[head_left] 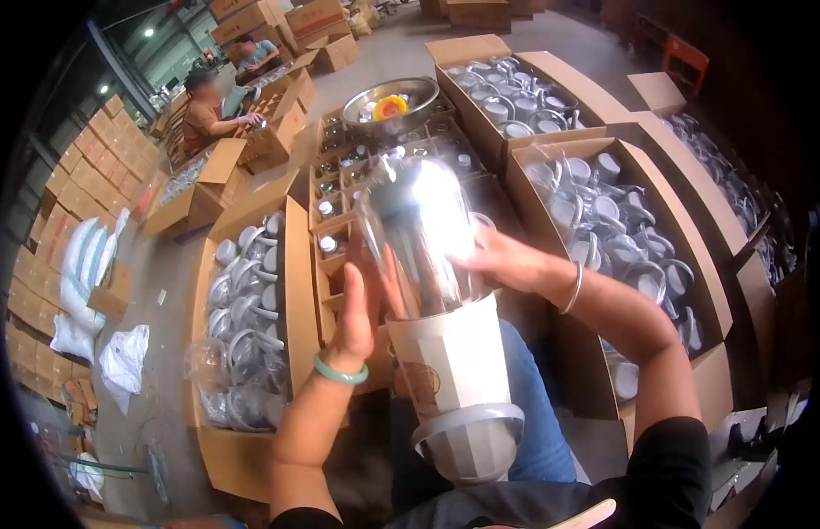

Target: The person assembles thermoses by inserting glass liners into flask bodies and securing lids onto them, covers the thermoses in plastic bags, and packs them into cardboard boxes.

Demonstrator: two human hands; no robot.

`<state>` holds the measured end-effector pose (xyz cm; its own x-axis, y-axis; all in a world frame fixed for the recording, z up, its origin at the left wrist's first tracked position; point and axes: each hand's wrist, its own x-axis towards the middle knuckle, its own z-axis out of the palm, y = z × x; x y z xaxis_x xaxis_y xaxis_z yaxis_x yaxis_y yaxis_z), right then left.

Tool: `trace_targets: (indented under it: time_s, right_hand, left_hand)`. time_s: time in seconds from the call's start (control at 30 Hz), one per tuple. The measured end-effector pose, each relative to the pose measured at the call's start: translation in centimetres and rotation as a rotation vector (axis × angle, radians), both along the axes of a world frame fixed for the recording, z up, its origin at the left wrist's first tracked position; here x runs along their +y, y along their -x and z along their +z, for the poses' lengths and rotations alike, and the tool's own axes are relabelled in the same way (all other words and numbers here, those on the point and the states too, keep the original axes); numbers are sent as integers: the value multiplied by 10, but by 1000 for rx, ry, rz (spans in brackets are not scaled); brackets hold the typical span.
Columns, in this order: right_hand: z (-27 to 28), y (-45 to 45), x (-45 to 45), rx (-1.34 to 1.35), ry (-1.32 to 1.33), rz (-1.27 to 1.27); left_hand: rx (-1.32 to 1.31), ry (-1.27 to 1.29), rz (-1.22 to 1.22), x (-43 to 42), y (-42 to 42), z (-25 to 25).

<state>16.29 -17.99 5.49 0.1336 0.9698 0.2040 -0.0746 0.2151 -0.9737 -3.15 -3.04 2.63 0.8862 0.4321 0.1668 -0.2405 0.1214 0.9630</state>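
Observation:
In front of my body a mirror-bright silver vacuum flask liner (427, 251) stands tilted, its lower end at the open mouth of a white faceted thermos shell (454, 361). The shell rests between my legs, with a grey rounded part (471, 436) at its lower end. My right hand (491, 256) grips the liner from the right side. On the left, my left hand (357, 313) is beside the liner and just above the shell's rim, thumb stretched up and apart. Its other fingers are partly hidden by the liner.
Cartons of grey-and-clear plastic-wrapped parts stand left (247, 317) and right (617, 220), with another carton (515, 93) behind. Ahead, a divided carton (330, 207) holds bottle-like items below a metal bowl (390, 106). Two people (203, 115) work at the far left. White sacks (123, 366) lie on the floor.

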Motion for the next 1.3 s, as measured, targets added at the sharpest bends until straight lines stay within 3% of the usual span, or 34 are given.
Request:
trace_targets:
  time_s: [0.13,0.17,0.27,0.33,0.5,0.63,0.73,0.93,1.07,1.13,1.3]
  right_hand:
    - [-47,-14,-19,-48,346,324]
    - [-51,-11,-26,-56,340,325]
    - [-26,-1,-43,6,236,119]
    - [-10,-4,-44,-56,236,-79]
    - [84,26,-82,-33,-403,227]
    - [105,67,-114,-307,-986,-15]
    - [113,89,-126,-558,-1098,-316]
    - [123,96,-154,-656,-1037,-315]
    - [122,99,-159,-742,-1183,-525]
    - [126,94,-159,-845,-1272,-336]
    - [127,95,-159,-846,-1265,-320]
  left_hand:
    - [-101,-71,168,-32,0,-2]
    - [-52,-69,94,-35,2,-1]
    - [-96,-3,65,-41,5,-16]
    - [-94,-100,96,-37,9,-26]
    - [31,-73,222,-49,2,-27]
    - [38,-88,308,-42,2,-36]
    - [40,-80,330,-43,3,-35]
    - [-7,-55,321,-38,0,-50]
    - [-13,-72,331,-40,1,-45]
    - [-8,-83,332,-39,1,-48]
    - [27,-152,341,-41,1,-46]
